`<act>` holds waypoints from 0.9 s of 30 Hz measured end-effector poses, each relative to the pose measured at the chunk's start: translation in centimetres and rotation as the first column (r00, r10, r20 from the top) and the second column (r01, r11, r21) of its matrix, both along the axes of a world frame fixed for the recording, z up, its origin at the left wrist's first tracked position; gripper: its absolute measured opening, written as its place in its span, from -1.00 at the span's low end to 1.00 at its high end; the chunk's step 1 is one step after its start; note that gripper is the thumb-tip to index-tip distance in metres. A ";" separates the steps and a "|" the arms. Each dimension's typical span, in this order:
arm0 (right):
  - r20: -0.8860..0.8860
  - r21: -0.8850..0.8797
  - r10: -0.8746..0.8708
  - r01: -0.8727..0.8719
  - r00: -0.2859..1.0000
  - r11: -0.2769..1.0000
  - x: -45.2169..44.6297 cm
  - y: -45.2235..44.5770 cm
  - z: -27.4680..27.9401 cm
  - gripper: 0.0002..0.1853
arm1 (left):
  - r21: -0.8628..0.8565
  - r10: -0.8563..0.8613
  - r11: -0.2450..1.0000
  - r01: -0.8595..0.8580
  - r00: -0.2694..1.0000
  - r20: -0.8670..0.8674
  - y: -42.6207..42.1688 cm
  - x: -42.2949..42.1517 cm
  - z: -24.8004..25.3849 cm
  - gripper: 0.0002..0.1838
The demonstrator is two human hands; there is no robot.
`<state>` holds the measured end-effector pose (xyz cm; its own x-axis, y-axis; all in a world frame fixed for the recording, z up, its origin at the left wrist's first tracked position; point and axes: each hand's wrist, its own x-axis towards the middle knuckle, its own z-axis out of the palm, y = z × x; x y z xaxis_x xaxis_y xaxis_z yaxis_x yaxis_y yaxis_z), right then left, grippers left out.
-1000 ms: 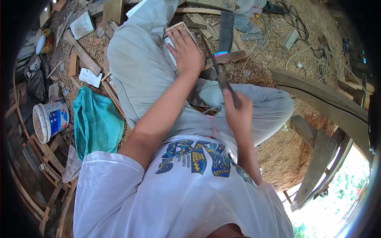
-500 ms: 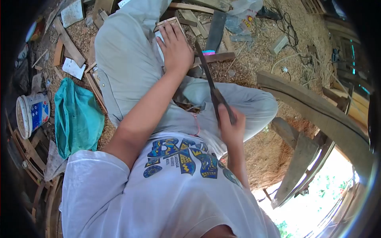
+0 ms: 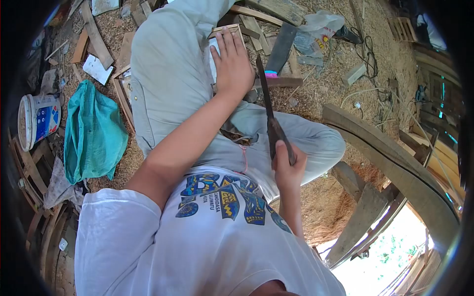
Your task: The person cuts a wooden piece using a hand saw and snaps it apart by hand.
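Observation:
My left hand [image 3: 233,69] lies flat, fingers stretched out, on a small wooden frame [image 3: 240,30] with a white panel [image 3: 213,52] beside my leg. The hand hides most of the frame. In my right hand [image 3: 291,165] is the handle of what looks like a handsaw [image 3: 265,93], its narrow dark blade angled up and away. The blade's tip is close to the right side of my left hand, apart from it. Just beyond the blade are a dark wooden strip [image 3: 284,82] and a bright pink item [image 3: 270,74].
Shavings cover the ground. A teal cloth sack [image 3: 94,133] and a white bucket [image 3: 47,121] stand at left. Wood offcuts [image 3: 94,37] lie at upper left, plastic bags [image 3: 321,24] and black cable [image 3: 366,47] at upper right. A large curved beam [image 3: 390,153] crosses the right.
The view has shifted a little, so the surroundings sit differently. The saw stands slightly more upright in my right hand. My left hand still rests on the wooden frame.

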<state>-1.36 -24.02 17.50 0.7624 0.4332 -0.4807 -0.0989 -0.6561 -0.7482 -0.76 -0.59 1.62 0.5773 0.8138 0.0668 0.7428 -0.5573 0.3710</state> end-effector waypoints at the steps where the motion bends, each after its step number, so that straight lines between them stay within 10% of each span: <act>1: 0.001 0.006 0.002 -0.002 1.000 1.000 0.2 1.0 -0.2 -0.55 | 0.002 0.007 1.000 -0.007 1.000 -0.003 0.3 0.2 -0.1 -0.17; 15: 0.023 0.181 -0.153 0.146 0.988 0.973 0.1 2.0 -1.0 -0.64 | -0.035 0.032 0.999 -0.029 0.996 0.079 0.1 0.5 0.4 -0.22; 21: 0.078 0.240 -0.172 0.148 0.982 0.959 -1.2 0.4 -0.3 -0.65 | 0.076 0.014 0.996 -0.040 0.949 0.314 -0.1 -0.1 1.5 -0.50; 27: 0.223 0.321 -0.178 0.101 0.958 0.942 -3.3 -2.4 0.3 -0.65 | -0.044 -0.128 0.990 0.137 0.979 0.161 -1.8 -2.9 1.0 -0.85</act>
